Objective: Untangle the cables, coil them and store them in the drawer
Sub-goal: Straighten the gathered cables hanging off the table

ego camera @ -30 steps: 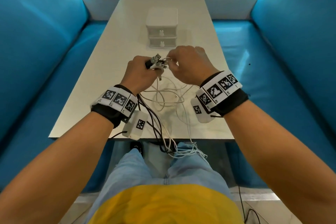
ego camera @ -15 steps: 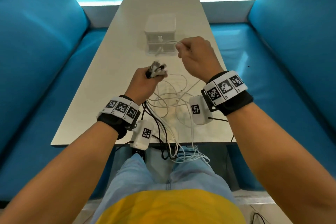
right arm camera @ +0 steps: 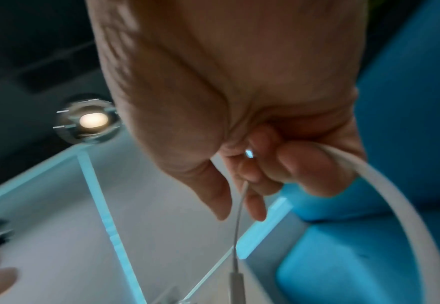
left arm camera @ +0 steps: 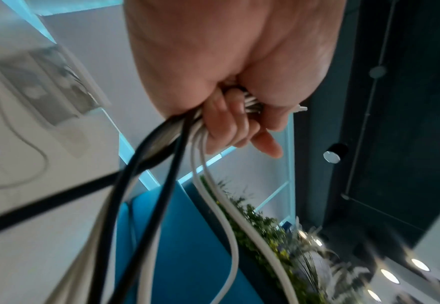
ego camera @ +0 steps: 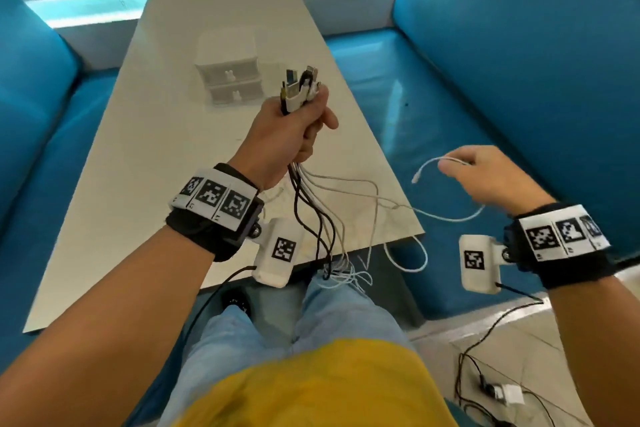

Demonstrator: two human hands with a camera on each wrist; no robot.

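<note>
My left hand (ego camera: pixel 294 125) is raised above the table and grips a bundle of black and white cables (ego camera: pixel 311 215), their plugs (ego camera: pixel 299 87) sticking up out of the fist. In the left wrist view the cables (left arm camera: pixel 187 185) hang down from the curled fingers (left arm camera: pixel 229 127). My right hand (ego camera: pixel 485 173) is out to the right over the seat and pinches one white cable (ego camera: pixel 436 163), whose plug end dangles to the left. In the right wrist view that white cable (right arm camera: pixel 385 185) runs through the curled fingers (right arm camera: pixel 304 164). The small white drawer unit (ego camera: pixel 230 74) stands at mid-table, both drawers closed.
The white table (ego camera: pixel 156 166) runs away from me between blue seats (ego camera: pixel 519 80). Loose cable ends hang off the table's near edge onto my lap (ego camera: pixel 343 274). A white charger with a black lead (ego camera: pixel 502 395) lies on the floor at the right.
My left hand has risen with the bundle of plugs. My right hand has swung from over the table out to the right, drawing one white cable away from the bundle.
</note>
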